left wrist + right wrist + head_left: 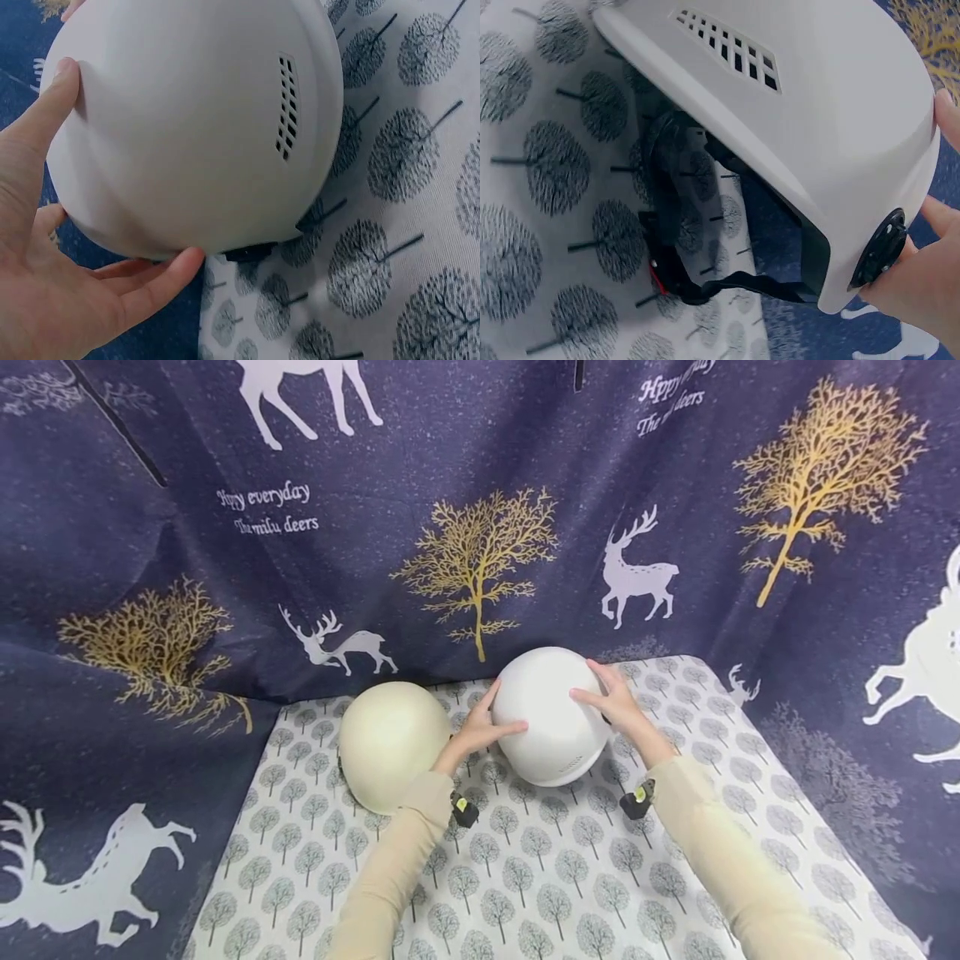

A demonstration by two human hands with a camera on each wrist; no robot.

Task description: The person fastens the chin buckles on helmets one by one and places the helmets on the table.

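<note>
A glossy white helmet [546, 710] is at the back middle of the table, between both hands. My left hand [477, 727] holds its left side, fingers spread along the shell and thumb toward the front. On the other side my right hand [617, 700] grips the shell near a round black side fitting [880, 247]. In the right wrist view a slotted vent [731, 52] shows, and a black chin strap [761, 285] with a red-edged buckle [658, 279] hangs below the rim. The rim there looks raised off the cloth. Part of the right hand is out of that view.
A cream helmet [393, 743] rests on the table just left of my left hand. The table wears a white cloth [517, 877] printed with grey trees. Behind and at both sides hangs a dark blue curtain [390, 552] with deer and gold trees.
</note>
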